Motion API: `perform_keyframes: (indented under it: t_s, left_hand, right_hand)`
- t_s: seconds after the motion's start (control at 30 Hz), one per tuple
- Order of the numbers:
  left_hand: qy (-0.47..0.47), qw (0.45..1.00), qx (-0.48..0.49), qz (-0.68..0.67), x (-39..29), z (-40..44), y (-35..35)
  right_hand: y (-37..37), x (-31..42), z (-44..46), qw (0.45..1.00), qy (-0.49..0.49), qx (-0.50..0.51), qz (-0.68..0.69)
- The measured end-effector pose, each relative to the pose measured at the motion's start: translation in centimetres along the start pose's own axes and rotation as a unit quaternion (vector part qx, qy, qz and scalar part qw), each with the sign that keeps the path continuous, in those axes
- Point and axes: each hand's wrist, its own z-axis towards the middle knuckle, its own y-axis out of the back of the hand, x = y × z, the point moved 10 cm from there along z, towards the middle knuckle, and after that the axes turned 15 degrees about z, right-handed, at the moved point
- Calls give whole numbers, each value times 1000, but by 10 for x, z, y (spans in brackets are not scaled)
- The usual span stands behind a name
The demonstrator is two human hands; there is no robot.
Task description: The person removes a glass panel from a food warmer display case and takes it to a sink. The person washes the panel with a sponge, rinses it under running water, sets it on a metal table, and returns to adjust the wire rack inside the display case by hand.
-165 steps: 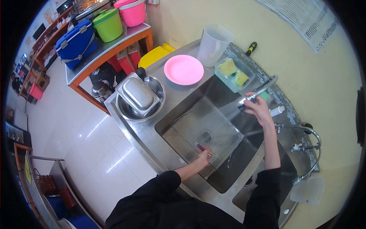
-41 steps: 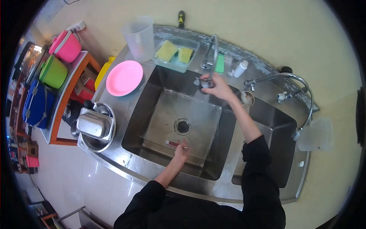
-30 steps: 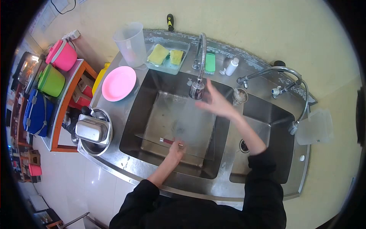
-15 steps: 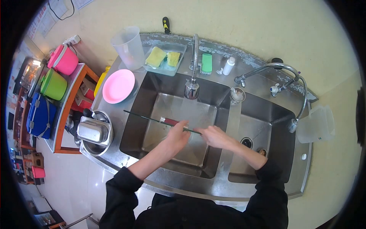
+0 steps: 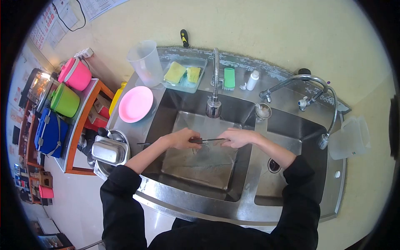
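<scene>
Over the left sink basin (image 5: 200,170), my left hand (image 5: 180,138) is closed around the brownish handle of a slim tool (image 5: 207,141). A narrow metal part runs from the handle to the right. My right hand (image 5: 240,138) pinches that far end, its fingertips partly hidden. Beyond my left wrist a thin dark rod (image 5: 144,143) sticks out; whether it belongs to the same tool I cannot tell. Above my hands hangs a spring-neck faucet (image 5: 213,107), with a pale streak below it that may be running water.
Behind the basin are a tray of sponges (image 5: 183,86), a green brush (image 5: 229,78) and a white bottle (image 5: 252,80). To the left stand a pink basin (image 5: 136,104), a clear jug (image 5: 146,64) and metal pans (image 5: 109,151). A second faucet (image 5: 296,78) and a strainer cup (image 5: 263,111) are right.
The slim tool has turned from slanting down to the right to nearly level. My left hand has shifted left and up, my right hand slightly up. The whole view has tilted a little.
</scene>
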Motion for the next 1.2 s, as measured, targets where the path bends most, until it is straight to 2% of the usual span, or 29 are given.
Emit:
perform_keyframes:
  t_s: [0.13, 0.23, 0.27, 0.37, 0.47, 0.57, 0.67, 0.73, 0.8, 0.87, 0.97, 1.0, 1.07, 1.13, 1.17, 1.2]
  left_hand:
    - [-11, 999, -46, -18, 23, 4, 3]
    - [-10, 997, -70, 13, 47, 23, 4]
    - [-17, 996, -87, -6, 53, 29, 7]
    - [-6, 998, -51, 24, 67, 49, 10]
    - [45, 993, -58, 94, 92, 70, 11]
    - [135, 986, -40, 94, 104, 81, 15]
    - [150, 982, -28, 111, 109, 94, 11]
    - [69, 986, -98, 113, 139, 115, -9]
    - [0, 989, -124, 74, 132, 122, -11]
    - [-52, 993, -102, -7, 89, 112, -3]
    - [-92, 965, -176, 172, 59, 104, 9]
    - [-104, 946, -201, 231, 51, 100, 11]
    - [-124, 897, -250, 342, 36, 92, 11]
    - [-109, 911, -194, 346, 43, 102, -5]
    - [-84, 946, -112, 293, 56, 116, -21]
    - [-69, 960, -77, 262, 58, 118, -26]
  right_hand:
    - [7, -11, 23, 999, 18, 23, 44]
    - [26, -25, 27, 996, -43, -28, 78]
    - [39, -29, 20, 992, -108, -59, 4]
    - [67, -47, 9, 965, -137, -191, -117]
    - [92, -35, -5, 957, 54, -286, -5]
    - [104, -7, -21, 909, 103, -339, 219]
    - [106, 26, -2, 903, 128, -328, 247]
    - [110, 23, 16, 904, 131, -348, 212]
    - [113, 27, 31, 901, 118, -366, 201]
    - [110, 37, 41, 894, 87, -381, 220]
    - [111, 39, 57, 867, 148, -410, 240]
    - [112, 40, 62, 874, 144, -421, 195]
    - [109, 31, 66, 870, 138, -412, 233]
    - [106, 32, 63, 873, 130, -404, 240]
    - [106, 31, 54, 877, 126, -402, 229]
    - [106, 28, 46, 882, 123, -400, 217]
